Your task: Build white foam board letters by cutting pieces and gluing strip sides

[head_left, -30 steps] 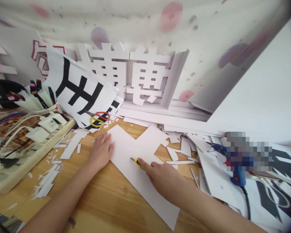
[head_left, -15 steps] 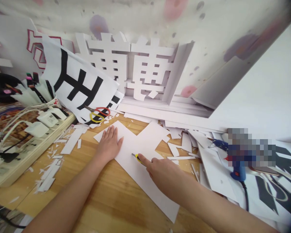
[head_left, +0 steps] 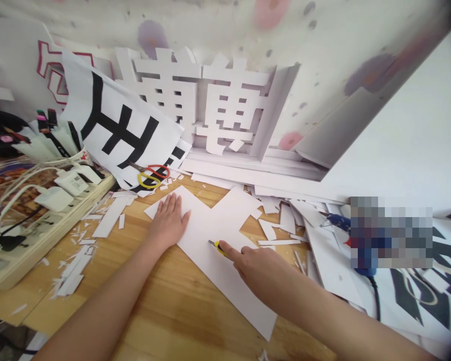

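Observation:
A white board (head_left: pixel 210 228) with a V-shaped notch in its far edge lies on the wooden table (head_left: pixel 165 306). My left hand (head_left: pixel 168 220) rests flat on the board's left part, its fingers stretched out and nothing in it. Over the board's middle, my right hand (head_left: pixel 253 265) is closed around a yellow utility knife (head_left: pixel 221 249), the index finger laid along it. The blade points to the upper left, close to the board; whether it touches is too small to tell. My right palm hides part of the board.
Scissors (head_left: pixel 150 176) lie on a sheet with black shapes (head_left: pixel 124 130). A power strip (head_left: pixel 45 225) runs along the left. White scraps (head_left: pixel 108 220) are scattered about. On the right is a blue glue gun (head_left: pixel 366 260). Cut white characters (head_left: pixel 229 108) stand behind.
My right hand has moved slightly to the right with the knife. My left hand stays flat on the board.

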A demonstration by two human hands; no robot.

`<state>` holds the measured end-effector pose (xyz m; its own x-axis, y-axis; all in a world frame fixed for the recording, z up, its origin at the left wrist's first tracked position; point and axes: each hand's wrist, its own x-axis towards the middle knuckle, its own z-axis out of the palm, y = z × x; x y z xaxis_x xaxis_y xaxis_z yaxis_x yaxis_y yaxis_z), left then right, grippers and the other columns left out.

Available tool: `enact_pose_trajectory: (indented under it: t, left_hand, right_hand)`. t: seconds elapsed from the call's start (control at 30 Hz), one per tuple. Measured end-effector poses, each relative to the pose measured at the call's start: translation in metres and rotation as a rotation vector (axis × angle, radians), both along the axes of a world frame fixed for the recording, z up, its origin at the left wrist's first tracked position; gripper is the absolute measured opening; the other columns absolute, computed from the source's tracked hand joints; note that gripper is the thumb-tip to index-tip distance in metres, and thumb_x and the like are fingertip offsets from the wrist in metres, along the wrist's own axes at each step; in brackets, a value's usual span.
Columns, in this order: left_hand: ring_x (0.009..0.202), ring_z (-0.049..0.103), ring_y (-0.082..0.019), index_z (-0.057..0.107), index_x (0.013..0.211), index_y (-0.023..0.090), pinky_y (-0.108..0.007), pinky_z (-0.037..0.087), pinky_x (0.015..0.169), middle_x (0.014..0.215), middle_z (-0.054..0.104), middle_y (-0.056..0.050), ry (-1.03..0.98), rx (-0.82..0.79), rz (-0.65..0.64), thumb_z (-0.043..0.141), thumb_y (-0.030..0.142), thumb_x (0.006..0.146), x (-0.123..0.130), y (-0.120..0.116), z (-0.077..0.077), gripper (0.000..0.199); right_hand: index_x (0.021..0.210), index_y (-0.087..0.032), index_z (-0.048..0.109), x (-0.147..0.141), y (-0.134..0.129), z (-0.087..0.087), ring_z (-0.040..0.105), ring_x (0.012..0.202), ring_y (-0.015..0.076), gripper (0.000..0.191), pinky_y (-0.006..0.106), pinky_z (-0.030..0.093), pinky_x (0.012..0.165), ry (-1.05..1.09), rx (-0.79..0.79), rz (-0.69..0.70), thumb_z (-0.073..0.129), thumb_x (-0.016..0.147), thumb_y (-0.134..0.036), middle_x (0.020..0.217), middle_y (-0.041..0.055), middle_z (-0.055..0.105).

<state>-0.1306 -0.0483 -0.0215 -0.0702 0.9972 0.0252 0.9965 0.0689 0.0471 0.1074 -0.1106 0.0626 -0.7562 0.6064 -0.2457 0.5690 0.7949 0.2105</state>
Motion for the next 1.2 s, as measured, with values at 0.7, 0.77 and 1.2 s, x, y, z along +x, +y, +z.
enact_pose_trajectory:
  t: [0.7,0.77,1.2]
  left_hand:
    - [0.136,0.016,-0.025,0.025,0.138,0.001,-0.042,0.015,0.112,0.146,0.021,-0.017,0.007,0.006,-0.004,0.022,0.043,0.089,-0.001,0.001,0.000,0.064]
    - [0.136,0.016,-0.025,0.025,0.138,0.001,-0.042,0.015,0.112,0.146,0.022,-0.017,0.010,0.007,-0.003,0.022,0.043,0.089,-0.001,0.001,-0.001,0.064]
    - [0.137,0.016,-0.025,0.027,0.138,0.001,-0.042,0.016,0.112,0.146,0.021,-0.016,0.027,0.006,0.002,0.021,0.043,0.089,-0.001,0.002,0.000,0.064]
  right_hand:
    - [0.142,-0.020,0.012,0.027,-0.010,-0.016,0.055,0.050,0.0122,0.070,0.029,0.019,0.040,0.065,-0.038,-0.079,0.045,0.082,-0.009,0.070,-0.0018,0.060]
    - [0.142,-0.021,0.014,0.029,-0.011,-0.016,0.055,0.050,0.0129,0.069,0.030,0.018,0.040,0.067,-0.015,-0.078,0.045,0.082,-0.009,0.068,-0.0018,0.060]
    - [0.142,-0.021,0.012,0.044,-0.023,-0.010,0.054,0.049,0.0129,0.068,0.027,0.018,0.040,0.057,-0.034,-0.107,0.045,0.083,-0.011,0.067,-0.0014,0.059]
